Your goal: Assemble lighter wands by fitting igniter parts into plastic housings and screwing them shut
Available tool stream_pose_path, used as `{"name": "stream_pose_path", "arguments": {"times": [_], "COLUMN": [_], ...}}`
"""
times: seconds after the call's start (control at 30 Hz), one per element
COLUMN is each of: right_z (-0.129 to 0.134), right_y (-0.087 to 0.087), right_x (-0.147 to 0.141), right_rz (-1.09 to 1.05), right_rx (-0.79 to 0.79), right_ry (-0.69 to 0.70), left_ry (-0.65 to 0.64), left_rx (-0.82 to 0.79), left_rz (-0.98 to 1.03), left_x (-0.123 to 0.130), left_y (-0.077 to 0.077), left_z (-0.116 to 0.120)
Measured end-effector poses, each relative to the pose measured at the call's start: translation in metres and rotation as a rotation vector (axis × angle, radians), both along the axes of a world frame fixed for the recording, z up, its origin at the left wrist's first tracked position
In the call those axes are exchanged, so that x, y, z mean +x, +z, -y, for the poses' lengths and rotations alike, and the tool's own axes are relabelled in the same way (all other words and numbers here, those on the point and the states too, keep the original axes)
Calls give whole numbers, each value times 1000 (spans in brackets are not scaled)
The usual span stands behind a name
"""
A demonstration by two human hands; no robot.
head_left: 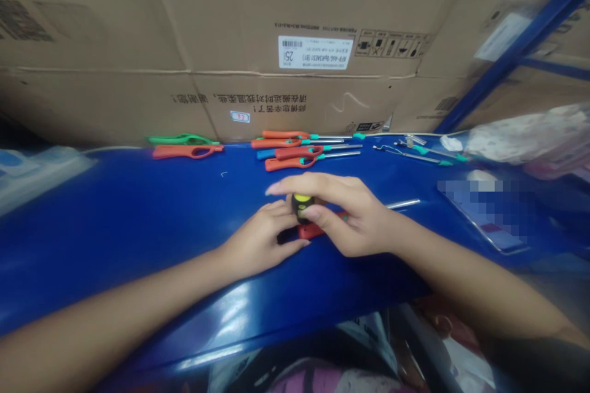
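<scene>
My right hand (353,212) is closed round the black and yellow handle of what looks like a short screwdriver (303,207), its handle end facing up at the camera. The tool's tip is hidden. Beneath it, a red long-necked lighter (311,231) lies on the blue table, its metal tube pointing right past my right wrist. My left hand (262,236) presses down at the lighter's left end, thumb on the near side and fingers on the far side. Parts of the lighter are covered by both hands.
Several orange and red lighters (295,152) lie near the cardboard box (221,43) at the back. Green and orange handle pieces (184,141) lie left of them. Loose metal tubes with teal ends (419,156) and a phone (483,218) are to the right. Plastic packaging (32,175) is at far left.
</scene>
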State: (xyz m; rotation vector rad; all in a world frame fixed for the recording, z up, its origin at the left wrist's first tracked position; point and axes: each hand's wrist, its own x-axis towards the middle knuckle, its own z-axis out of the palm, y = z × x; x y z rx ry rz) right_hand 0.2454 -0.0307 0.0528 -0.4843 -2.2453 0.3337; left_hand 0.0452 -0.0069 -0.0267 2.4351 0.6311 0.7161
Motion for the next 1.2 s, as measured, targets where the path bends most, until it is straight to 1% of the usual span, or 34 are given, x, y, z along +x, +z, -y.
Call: {"name": "stream_pose_path", "arguments": {"times": [0.03,0.13,0.2,0.23,0.37,0.4,0.43,0.5,0.6,0.67,0.73,0.8,0.87,0.93,1.03,1.13,1.2], "right_z": [0,-1,-3,-4,-8,-8,-9,-9,-6,-3,0,2,3,3,1,-1,-2], "right_y": [0,-4,-7,-8,-9,-8,-7,-5,-4,-5,-5,-5,-5,-6,-8,-11,-11], "right_x": [-1,-3,-4,-3,1,2,3,3,0,-2,-3,-3,-2,-2,-3,-4,-5], "right_rz": [-19,-118,-159,-167,-188,-195,-197,-186,-173,-146,-84,-31,-32,-71,-117,-131,-164], "right_rx": [16,152,176,138,-165,-199,-199,-109,102,176,156,73,-6,-23,26,77,68], "right_ry": [-24,-162,-207,-202,-83,-67,-65,-91,-138,-152,-118,-34,32,7,-98,-116,-130], "left_ry": [3,27,23,16,11,13,16,13,23,36,32,7,-9,0,19,21,34], "left_rx": [0,21,36,38,21,21,25,37,52,33,-3,-25,-27,-20,-5,-2,13], "left_rz": [1,-18,-22,-24,-39,-39,-36,-31,-25,-20,-9,-3,-2,-7,-12,-12,-24], "left_x": [0,1,1,1,0,0,0,0,-1,0,0,0,0,0,0,0,0], "left_y": [0,2,3,4,5,5,4,4,4,4,3,3,2,1,2,3,4], "left_z": [0,1,1,1,1,0,0,1,2,2,2,2,1,1,1,2,2]}}
